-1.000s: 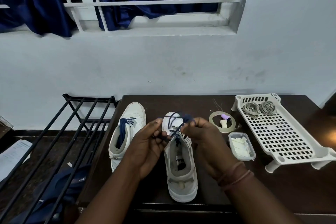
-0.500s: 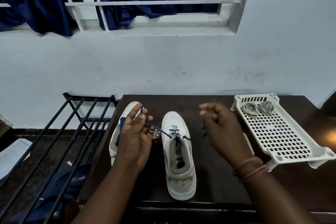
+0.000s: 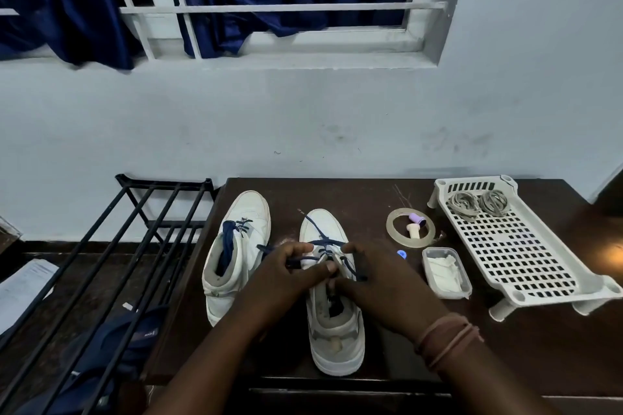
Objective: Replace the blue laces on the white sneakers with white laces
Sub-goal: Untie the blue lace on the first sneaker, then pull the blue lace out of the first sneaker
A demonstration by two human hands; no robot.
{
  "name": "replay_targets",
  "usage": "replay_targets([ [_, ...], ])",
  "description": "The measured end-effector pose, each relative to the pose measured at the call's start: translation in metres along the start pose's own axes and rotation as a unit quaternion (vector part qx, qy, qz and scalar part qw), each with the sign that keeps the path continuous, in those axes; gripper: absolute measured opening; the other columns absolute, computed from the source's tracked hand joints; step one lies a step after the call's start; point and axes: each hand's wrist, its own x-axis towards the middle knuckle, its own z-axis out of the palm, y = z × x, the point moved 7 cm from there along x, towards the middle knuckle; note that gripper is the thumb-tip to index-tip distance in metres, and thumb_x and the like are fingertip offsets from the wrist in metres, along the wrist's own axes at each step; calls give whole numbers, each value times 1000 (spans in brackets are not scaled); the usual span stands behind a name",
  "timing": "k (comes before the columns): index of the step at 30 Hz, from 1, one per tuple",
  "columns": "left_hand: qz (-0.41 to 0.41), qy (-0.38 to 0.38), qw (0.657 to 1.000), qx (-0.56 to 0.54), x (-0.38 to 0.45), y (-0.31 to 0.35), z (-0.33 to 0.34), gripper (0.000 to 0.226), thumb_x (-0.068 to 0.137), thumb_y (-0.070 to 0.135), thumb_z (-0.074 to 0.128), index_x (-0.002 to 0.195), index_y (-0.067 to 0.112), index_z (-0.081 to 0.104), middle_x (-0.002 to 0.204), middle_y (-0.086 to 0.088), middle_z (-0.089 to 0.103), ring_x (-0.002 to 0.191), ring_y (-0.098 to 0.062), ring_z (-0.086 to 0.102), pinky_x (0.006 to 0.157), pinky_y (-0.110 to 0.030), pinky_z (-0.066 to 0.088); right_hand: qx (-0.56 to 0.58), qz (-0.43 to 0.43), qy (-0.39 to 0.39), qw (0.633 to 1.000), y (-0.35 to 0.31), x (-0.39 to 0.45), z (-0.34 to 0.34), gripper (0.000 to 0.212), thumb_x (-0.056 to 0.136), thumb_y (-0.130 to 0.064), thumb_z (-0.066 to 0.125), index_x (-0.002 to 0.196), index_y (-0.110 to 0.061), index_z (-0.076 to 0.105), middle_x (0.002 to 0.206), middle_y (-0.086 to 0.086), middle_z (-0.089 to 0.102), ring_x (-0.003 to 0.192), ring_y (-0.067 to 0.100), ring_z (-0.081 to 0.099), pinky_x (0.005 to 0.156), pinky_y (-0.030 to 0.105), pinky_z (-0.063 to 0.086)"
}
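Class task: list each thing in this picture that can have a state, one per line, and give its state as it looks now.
right sneaker: upright, blue lace partly undone
left sneaker: upright, blue lace bunched inside
left hand: pinches the blue lace
right hand: fingers curled at the lace
plastic container: open, white material inside
white rack: holds two coiled bundles

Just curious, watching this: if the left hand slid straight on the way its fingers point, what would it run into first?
The left hand points rightward across the near sneaker, gripping the blue lace. Going straight on, it would probably meet the right hand first, since their fingertips look almost touching over the shoe; depth is hard to judge.
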Motion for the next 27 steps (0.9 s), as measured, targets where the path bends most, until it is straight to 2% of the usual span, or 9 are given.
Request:
replay_targets([
  [6, 39, 81, 995, 47, -1, 5, -10, 32, 82, 15, 78, 108, 32, 70, 97, 20, 71, 88, 13, 65, 70, -1, 43, 77, 76, 54, 993, 19, 7, 5, 16, 81, -20, 68, 96, -26, 65, 82, -12, 64, 76, 3, 61, 68, 16, 45],
  [8, 37, 84, 994, 51, 1, 2, -13, 33, 81, 10, 76, 105, 32, 69, 98, 20, 71, 86, 16, 63, 70, -1, 42, 113, 110, 50, 986, 28, 9, 6, 14, 78, -17, 66, 91, -23, 66, 82, -8, 69, 75, 8, 65, 69, 23, 51],
  [12, 53, 124, 987, 85, 0, -1, -12, 33, 78, 10, 76, 95, 37, 68, 105, 13, 69, 86, 17, 61, 81, -13, 50, 171, 144, 53, 973, 35, 10, 9, 14, 78, -13, 68, 88, -22, 67, 82, -3, 70, 67, 8, 64, 49, 17, 48],
  [14, 103, 194, 964, 149, -11, 8, -10, 34, 78, 13, 76, 102, 36, 68, 115, -1, 61, 94, 20, 53, 82, -3, 42, 174, 148, 61, 972, 38, 9, 10, 17, 75, -24, 74, 89, -23, 64, 83, -4, 69, 71, 10, 66, 61, 29, 56],
  [15, 132, 238, 940, 206, -19, 15, -8, 37, 77, 18, 76, 108, 36, 68, 122, -8, 56, 105, 14, 51, 88, -6, 40, 145, 146, 64, 976, 37, 6, 9, 27, 71, -34, 76, 91, -24, 61, 87, -5, 68, 77, 12, 66, 71, 33, 57],
  [18, 136, 312, 875, 343, -35, 35, -1, 53, 72, 37, 81, 122, 41, 66, 146, -17, 41, 122, -31, 47, 99, -45, 46, -15, 120, 112, 986, 31, -4, -2, 65, 56, -71, 66, 103, -30, 48, 110, -1, 53, 99, 21, 58, 84, 37, 52],
  [20, 164, 302, 865, 365, -31, 42, 3, 51, 69, 38, 83, 118, 44, 69, 150, -16, 43, 123, -37, 44, 99, -52, 44, -85, 89, 167, 978, 19, -12, -11, 67, 56, -78, 57, 106, -35, 47, 116, 3, 44, 97, 26, 58, 84, 39, 53],
  [24, 281, 215, 864, 359, -17, 47, 18, 28, 73, 34, 71, 99, 44, 75, 126, 8, 67, 110, -27, 55, 87, -45, 47, -165, 21, 182, 969, 1, -13, -9, 42, 72, -67, 48, 95, -32, 50, 101, -1, 51, 94, 25, 54, 82, 43, 49],
  [27, 282, 197, 863, 370, -7, 45, 20, 14, 74, 34, 67, 84, 34, 77, 91, 11, 71, 86, -21, 62, 73, -39, 49, -72, 26, 150, 986, -1, -8, -4, 26, 83, -51, 57, 90, -29, 45, 97, -5, 54, 90, 20, 57, 76, 36, 48],
])
